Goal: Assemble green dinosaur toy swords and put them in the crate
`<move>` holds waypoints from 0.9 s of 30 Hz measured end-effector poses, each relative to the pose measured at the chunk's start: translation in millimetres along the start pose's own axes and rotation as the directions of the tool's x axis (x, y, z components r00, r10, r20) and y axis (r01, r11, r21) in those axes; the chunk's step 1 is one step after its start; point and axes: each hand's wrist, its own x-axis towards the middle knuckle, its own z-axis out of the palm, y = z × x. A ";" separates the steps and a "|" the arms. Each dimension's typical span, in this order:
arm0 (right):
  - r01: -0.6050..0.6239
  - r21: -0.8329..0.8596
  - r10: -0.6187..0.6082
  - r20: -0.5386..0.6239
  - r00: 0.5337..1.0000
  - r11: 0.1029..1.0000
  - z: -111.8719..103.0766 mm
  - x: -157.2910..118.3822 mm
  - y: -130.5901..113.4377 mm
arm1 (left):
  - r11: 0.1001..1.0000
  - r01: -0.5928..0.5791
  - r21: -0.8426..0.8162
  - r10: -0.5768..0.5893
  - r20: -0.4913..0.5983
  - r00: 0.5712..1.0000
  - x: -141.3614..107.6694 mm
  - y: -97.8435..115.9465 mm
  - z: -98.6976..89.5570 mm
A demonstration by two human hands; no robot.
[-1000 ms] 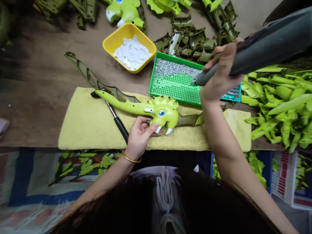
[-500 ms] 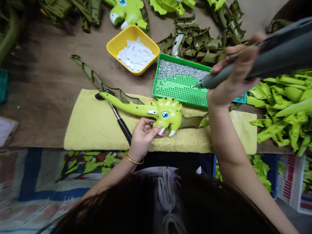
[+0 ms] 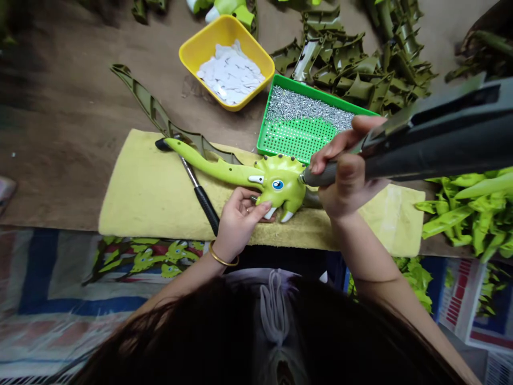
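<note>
Soft, modest light leaves the toy (image 3: pixel 286 192) fairly sharp and glints on the screws (image 3: pixel 288 104), while dim outer edges stretch and smear and the hair (image 3: pixel 180 342) sinks near black.

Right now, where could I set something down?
Brown tabletop lies open well left of the square yellow plastic bowl and folded yellow cloth; the cloth's left end has room too. Crowded: the cloth's middle, beneath the lime-green plastic toy, and rightward, the perforated green tray, olive plastic parts and lime-green plastic pieces.
</note>
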 end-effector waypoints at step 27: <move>-0.015 -0.318 -0.081 -0.287 0.955 0.948 0.2 56.6 35.6 | 0.998 0.060 0.009 -0.060 0.085 0.995 -1.1 4.6 -4.5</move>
